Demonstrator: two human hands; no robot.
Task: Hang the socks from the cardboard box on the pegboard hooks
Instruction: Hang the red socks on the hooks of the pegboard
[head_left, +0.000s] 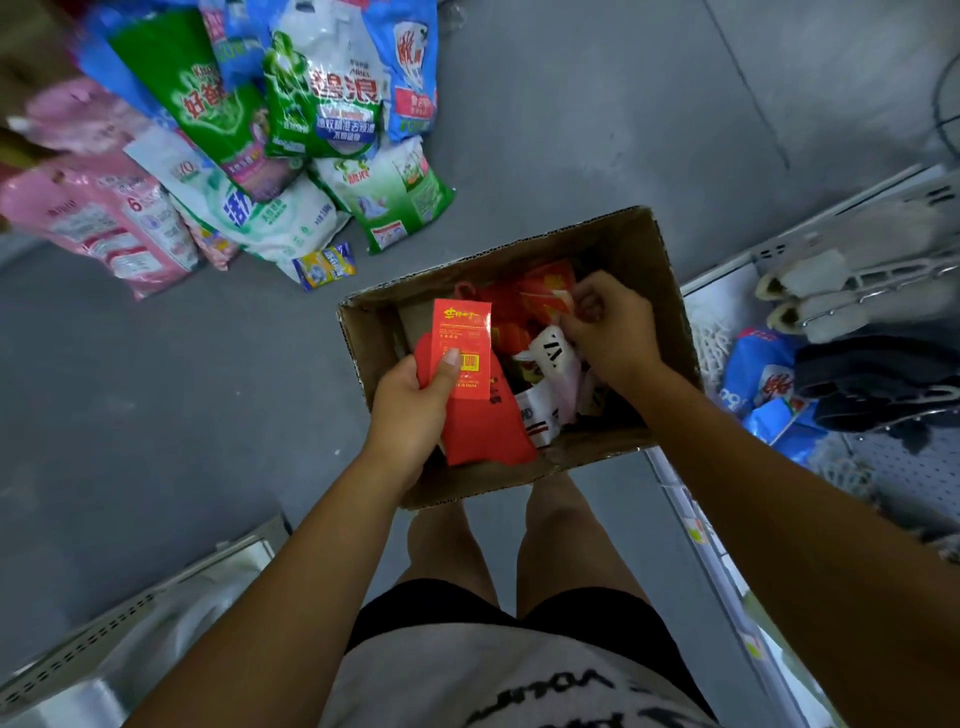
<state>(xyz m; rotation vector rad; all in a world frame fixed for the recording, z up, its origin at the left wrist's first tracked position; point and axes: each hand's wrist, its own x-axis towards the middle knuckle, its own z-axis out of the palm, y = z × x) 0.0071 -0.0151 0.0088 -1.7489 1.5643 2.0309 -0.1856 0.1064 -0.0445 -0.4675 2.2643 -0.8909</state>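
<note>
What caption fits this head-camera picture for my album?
Left hand holds red socks while right hand reaches into the cardboard box.

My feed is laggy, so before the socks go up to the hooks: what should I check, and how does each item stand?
1. Left hand grips the red sock pack: ok.
2. Right hand free: not ok, it pinches a red packet inside the cardboard box.
3. Sock pack's hanging tab visible: cannot tell.
4. Free hook on the pegboard: cannot tell.
5. More socks left in the box, such as the white socks: ok.
</note>
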